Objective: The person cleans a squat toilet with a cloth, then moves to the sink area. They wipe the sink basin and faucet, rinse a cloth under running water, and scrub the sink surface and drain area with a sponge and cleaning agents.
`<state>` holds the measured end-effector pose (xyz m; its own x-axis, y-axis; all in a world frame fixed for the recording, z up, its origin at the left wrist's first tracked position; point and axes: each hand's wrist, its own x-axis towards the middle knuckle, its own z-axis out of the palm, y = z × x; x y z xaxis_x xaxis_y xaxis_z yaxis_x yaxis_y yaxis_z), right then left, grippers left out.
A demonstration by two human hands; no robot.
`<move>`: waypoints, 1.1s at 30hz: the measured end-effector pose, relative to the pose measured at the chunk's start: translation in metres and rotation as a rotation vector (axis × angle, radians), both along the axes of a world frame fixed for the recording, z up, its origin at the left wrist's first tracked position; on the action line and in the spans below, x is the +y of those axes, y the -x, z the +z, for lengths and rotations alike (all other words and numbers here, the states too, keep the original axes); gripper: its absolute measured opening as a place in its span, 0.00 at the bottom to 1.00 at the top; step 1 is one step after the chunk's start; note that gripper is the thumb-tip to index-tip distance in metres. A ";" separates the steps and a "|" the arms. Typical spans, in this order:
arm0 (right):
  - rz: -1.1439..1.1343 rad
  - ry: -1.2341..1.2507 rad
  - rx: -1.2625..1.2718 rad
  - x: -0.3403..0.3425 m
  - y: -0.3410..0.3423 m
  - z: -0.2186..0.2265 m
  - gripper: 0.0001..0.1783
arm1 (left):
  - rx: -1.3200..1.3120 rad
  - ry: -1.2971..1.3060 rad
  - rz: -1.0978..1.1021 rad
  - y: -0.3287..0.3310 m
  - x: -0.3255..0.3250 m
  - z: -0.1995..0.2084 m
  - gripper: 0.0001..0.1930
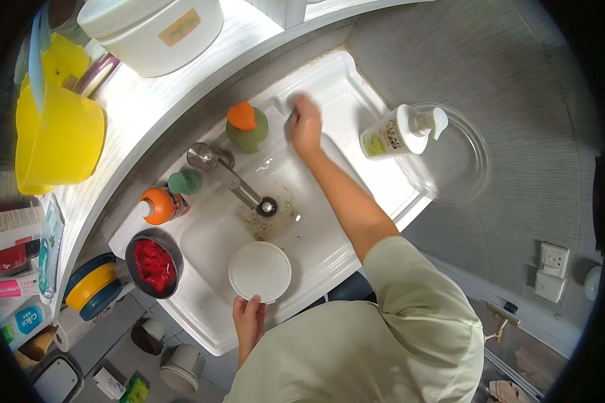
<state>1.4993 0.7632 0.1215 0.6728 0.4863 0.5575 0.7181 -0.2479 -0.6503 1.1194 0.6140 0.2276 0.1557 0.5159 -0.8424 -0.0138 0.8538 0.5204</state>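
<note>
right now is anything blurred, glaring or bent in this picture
In the head view, the right hand is smeared, likely by motion; the left hand, at the round white tub, looks sharper; strong light washes out the sink ledge near the pump bottle; the white shelf's front edge looks bowed; the picture's corners are black.

A round, white, plastic-looking disc with a narrow rim (260, 271), flat face upward, is held at its near edge by the left hand (249, 321) over the glossy white sink basin (326, 232).
</note>
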 end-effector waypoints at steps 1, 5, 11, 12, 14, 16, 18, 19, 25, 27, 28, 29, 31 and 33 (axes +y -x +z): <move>0.160 -0.027 0.076 -0.009 0.020 -0.001 0.13 | -0.009 0.002 0.033 -0.001 -0.001 0.000 0.08; -0.041 0.082 -0.188 -0.025 -0.022 0.019 0.12 | -0.062 -0.023 0.107 -0.012 0.001 0.010 0.08; -0.448 0.563 -0.296 -0.034 -0.060 -0.027 0.15 | -0.021 0.006 0.078 -0.002 -0.008 0.005 0.07; -0.460 0.571 -0.323 -0.039 -0.050 -0.030 0.16 | -0.029 0.004 0.086 -0.002 -0.007 0.005 0.07; -0.470 0.599 -0.399 -0.051 -0.027 -0.032 0.16 | 0.018 -0.011 0.037 -0.002 -0.007 0.009 0.07; -0.333 0.643 -0.355 -0.065 -0.011 -0.020 0.16 | 0.010 -0.034 -0.020 -0.012 -0.006 0.015 0.08; -0.156 0.699 -0.291 -0.082 -0.001 -0.005 0.16 | -0.032 -0.075 -0.082 -0.027 -0.001 0.028 0.09; -0.049 0.737 -0.248 -0.094 0.001 0.002 0.16 | -0.064 -0.075 -0.109 -0.037 0.002 0.035 0.09; 0.433 0.577 0.377 -0.194 0.028 0.036 0.19 | -0.370 -0.157 -0.211 -0.129 0.031 0.074 0.19; 0.426 0.674 0.755 -0.232 0.027 0.058 0.21 | -0.481 -0.223 -0.194 -0.178 0.047 0.073 0.20; 0.420 0.696 0.827 -0.246 0.026 0.061 0.21 | -0.456 -0.220 -0.198 -0.201 0.062 0.066 0.17; 0.401 0.722 0.900 -0.261 0.026 0.065 0.21 | -0.594 -0.249 -0.190 -0.227 0.075 0.051 0.15; 0.361 0.661 0.967 -0.287 0.025 0.066 0.20 | -0.593 -0.235 -0.142 -0.276 0.096 0.046 0.16; 0.331 0.592 1.035 -0.304 0.024 0.068 0.20 | -0.587 -0.234 -0.155 -0.316 0.116 0.021 0.16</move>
